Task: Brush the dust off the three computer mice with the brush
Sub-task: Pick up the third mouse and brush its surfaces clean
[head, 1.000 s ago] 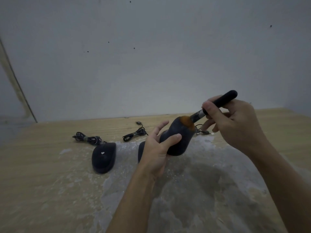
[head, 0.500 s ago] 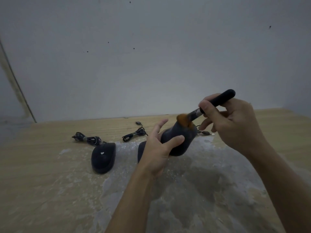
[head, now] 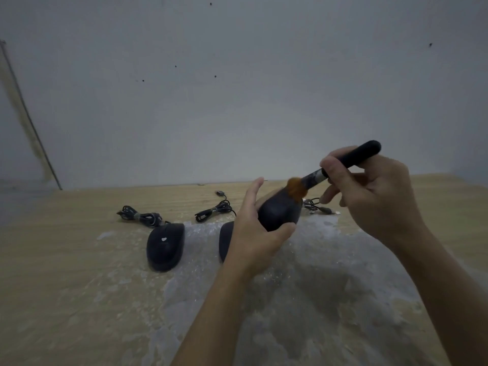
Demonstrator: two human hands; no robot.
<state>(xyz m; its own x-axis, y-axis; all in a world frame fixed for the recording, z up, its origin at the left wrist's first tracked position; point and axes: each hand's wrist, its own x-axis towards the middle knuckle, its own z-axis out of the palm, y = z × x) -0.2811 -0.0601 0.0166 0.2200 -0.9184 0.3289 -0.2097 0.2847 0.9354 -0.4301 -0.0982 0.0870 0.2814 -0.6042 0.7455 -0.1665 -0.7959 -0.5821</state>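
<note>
Wooden table (head: pixel 66 260), brush (head: pixel 311 178) on left-held mouse (head: pixel 280 212)

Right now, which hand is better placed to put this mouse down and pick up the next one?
Left. The left hand already grips the lifted mouse, and the middle mouse lies just beside it. The right hand is occupied holding the brush.

Three black mice: held mouse (head: pixel 280 213), left mouse (head: pixel 165 247), middle mouse (head: pixel 226 240). One brush (head: pixel 335 169). Three cable bundles. Two hands.
</note>
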